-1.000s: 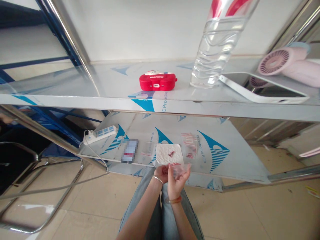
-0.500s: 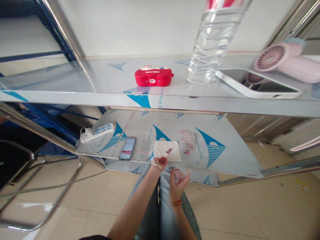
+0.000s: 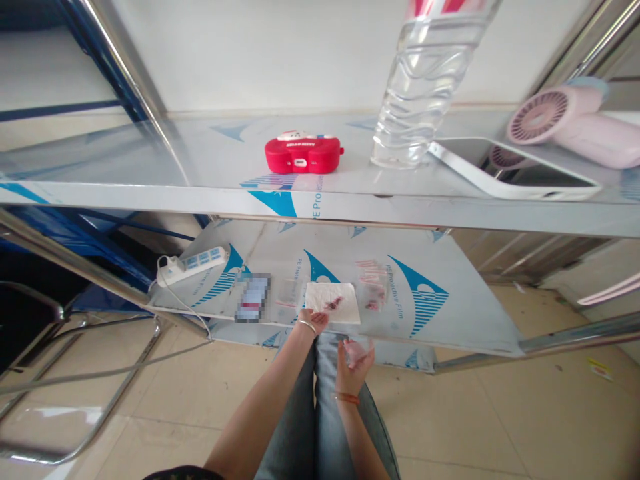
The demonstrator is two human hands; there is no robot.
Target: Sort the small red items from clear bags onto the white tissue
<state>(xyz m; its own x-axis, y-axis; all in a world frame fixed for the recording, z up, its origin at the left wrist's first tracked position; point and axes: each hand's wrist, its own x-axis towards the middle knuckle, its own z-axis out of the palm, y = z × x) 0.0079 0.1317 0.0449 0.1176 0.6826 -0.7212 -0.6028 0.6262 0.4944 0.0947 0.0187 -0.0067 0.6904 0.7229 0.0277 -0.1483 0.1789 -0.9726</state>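
Your left hand rests at the near edge of the white tissue on the lower shelf, palm up with fingers loosely curled; whether it pinches anything I cannot tell. Your right hand sits below it at about five o'clock, over your lap, gripping a small clear plastic bag. Small red bits lie on the tissue. At three o'clock from the tissue, more clear bags with red contents lie on the shelf. At nine o'clock sits a blurred packet, and further out at ten o'clock a white power strip. On the upper shelf, at twelve o'clock, stand a red case, a clear water bottle and, at two o'clock, a pink fan.
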